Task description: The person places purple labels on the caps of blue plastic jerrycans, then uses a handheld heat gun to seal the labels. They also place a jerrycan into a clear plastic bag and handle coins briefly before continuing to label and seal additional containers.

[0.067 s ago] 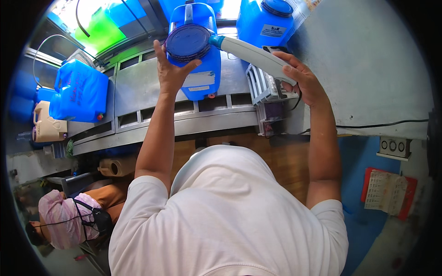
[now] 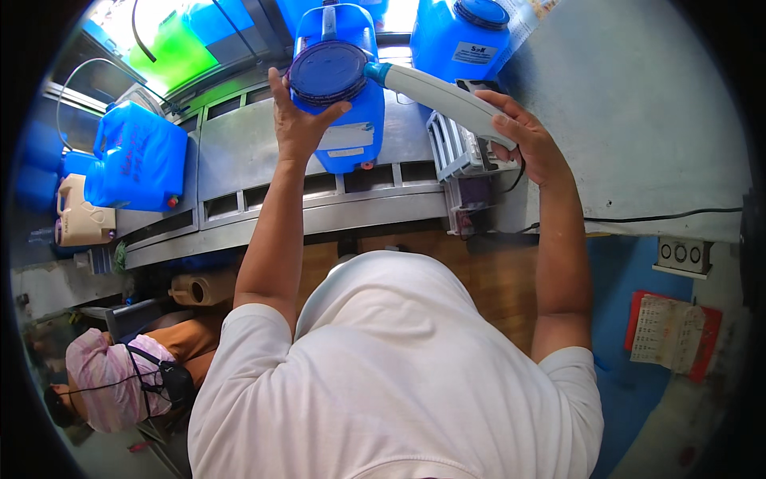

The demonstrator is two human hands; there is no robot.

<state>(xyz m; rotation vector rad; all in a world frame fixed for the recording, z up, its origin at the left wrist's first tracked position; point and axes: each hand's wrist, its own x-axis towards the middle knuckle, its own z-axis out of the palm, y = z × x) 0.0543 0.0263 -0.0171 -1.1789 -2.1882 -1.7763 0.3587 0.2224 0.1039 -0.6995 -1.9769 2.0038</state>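
A tall blue water jug [image 2: 349, 140] with a moulded handle stands on the metal counter before me. Its wide dark-blue screw lid [image 2: 327, 70] faces up. My left hand [image 2: 302, 120] curves round the near left rim of this lid, thumb on one side and fingers on the other. In my right hand [image 2: 527, 140] is a long white corded handheld tool [image 2: 439, 92], fingers wrapped round its rear end. Its teal nozzle [image 2: 377, 73] points left at the lid's right edge. Whether the nozzle touches the lid, I cannot tell.
Another blue jug [image 2: 459, 36] stands at the back right, and one more blue jug [image 2: 140, 156] at the left beside a beige jug [image 2: 84, 211]. A grey plastic rack [image 2: 456, 148] lies under the tool. A black cable [image 2: 662, 216] crosses the right-hand surface. Another person [image 2: 132, 375] is at lower left.
The view has shifted very slightly. Both hands, the lid and the white tool hold nearly the same places.
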